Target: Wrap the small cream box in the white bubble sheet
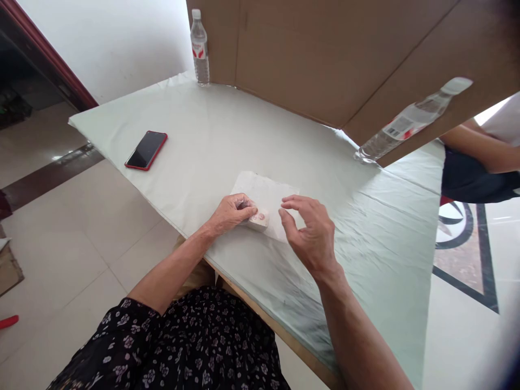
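Note:
A small whitish block (pixel 258 221) with a few pinkish round marks on its top sits at the near side of a thin white sheet (pixel 266 187). My left hand (pixel 232 212) is closed at the block's left side, its thumb lying over the top corner. What its curled fingers touch underneath is hidden. To the right of the block, my right hand (pixel 311 230) hovers over the sheet's right edge with thumb and fingers apart, holding nothing.
A phone in a red case (pixel 146 150) lies on the cloth-covered table (pixel 195 135) at left. One water bottle (pixel 200 49) stands at the back; another bottle (pixel 410 122) stands at right, beside a tall cardboard panel (pixel 292 54). Another person's arm (pixel 479 146) shows beyond the panel.

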Tool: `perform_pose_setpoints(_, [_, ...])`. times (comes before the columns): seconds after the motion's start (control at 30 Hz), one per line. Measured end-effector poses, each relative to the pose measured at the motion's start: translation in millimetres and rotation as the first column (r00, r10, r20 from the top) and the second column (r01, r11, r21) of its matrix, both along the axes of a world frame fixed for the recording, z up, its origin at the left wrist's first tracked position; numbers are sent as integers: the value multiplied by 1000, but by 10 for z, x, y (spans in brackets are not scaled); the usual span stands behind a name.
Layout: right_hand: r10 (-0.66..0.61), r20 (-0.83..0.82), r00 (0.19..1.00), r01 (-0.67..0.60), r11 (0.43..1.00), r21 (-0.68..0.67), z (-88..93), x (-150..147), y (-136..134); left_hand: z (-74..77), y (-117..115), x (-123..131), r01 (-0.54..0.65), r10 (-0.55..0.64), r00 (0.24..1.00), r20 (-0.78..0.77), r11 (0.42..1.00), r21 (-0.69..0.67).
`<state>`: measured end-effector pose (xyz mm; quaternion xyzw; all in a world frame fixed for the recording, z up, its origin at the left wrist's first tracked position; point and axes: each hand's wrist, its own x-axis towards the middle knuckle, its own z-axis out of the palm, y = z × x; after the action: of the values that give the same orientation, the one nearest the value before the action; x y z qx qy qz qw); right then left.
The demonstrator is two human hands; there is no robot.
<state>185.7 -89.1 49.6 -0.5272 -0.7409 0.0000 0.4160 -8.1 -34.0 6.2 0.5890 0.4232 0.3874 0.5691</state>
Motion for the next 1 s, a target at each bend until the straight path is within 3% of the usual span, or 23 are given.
perform_pose_setpoints(0.13, [160,237,958,-159,987,-20,-11,-155,-66,17,-4,9,-11,11,1000,-1,1000,11])
perform_pose_setpoints(0.23, [186,346,920,-169,982,-78,-139,-191,-43,52,-10,12,-27,28,999,-36,999,21])
perform_pose_setpoints(0.37, [172,334,927,-152,985,-84,-234,-171,-12,127,-35,-16,-25,26,996,-82,1000,15])
perform_pose_setpoints(0.53, [173,339,925,-140,983,-120,-210,-166,-14,180,-94,-143,-82,103,969,-225,992,98])
perform_pose_setpoints(0.67, [178,372,911,-131,980,-148,-167,-185,-30,179,-140,-265,-129,175,905,-387,981,142])
perform_pose_setpoints(0.8, [192,438,878,-114,973,-198,-103,-219,-66,237,-175,-350,-151,237,788,-569,969,194])
perform_pose_setpoints(0.9, [183,478,859,-93,974,-205,-78,-242,-86,303,-188,-399,-110,203,702,-682,978,177])
perform_pose_setpoints(1.0, [179,482,858,-91,975,-201,-83,-249,-89,341,-190,-435,-67,153,668,-728,987,146])
